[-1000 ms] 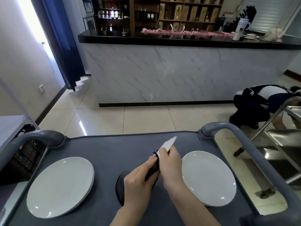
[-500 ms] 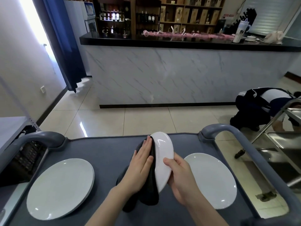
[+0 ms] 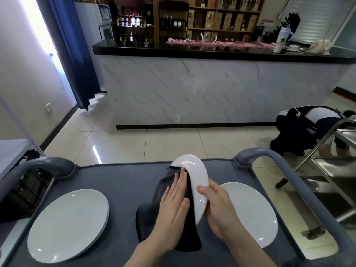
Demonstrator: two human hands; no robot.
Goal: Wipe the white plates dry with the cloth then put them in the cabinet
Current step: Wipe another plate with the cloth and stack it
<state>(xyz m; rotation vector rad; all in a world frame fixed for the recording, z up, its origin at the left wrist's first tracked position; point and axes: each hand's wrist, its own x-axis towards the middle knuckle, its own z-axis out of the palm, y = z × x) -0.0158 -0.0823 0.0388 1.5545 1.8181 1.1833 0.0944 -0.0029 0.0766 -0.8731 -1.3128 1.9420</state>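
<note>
Gripping the round white ceramic plate (image 3: 194,176) by its rim with the right hand (image 3: 219,207), tilted on edge above the grey counter (image 3: 119,176) to expose its face. Pressing the dark grey cloth (image 3: 152,214) against it with the left hand (image 3: 175,201), fingers straight. Probably mid-wipe.

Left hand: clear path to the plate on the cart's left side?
Probably yes: only bare cart top lies between the left hand and the left plate. But it is pressing the cloth against the held plate, so it must leave that first.
</note>
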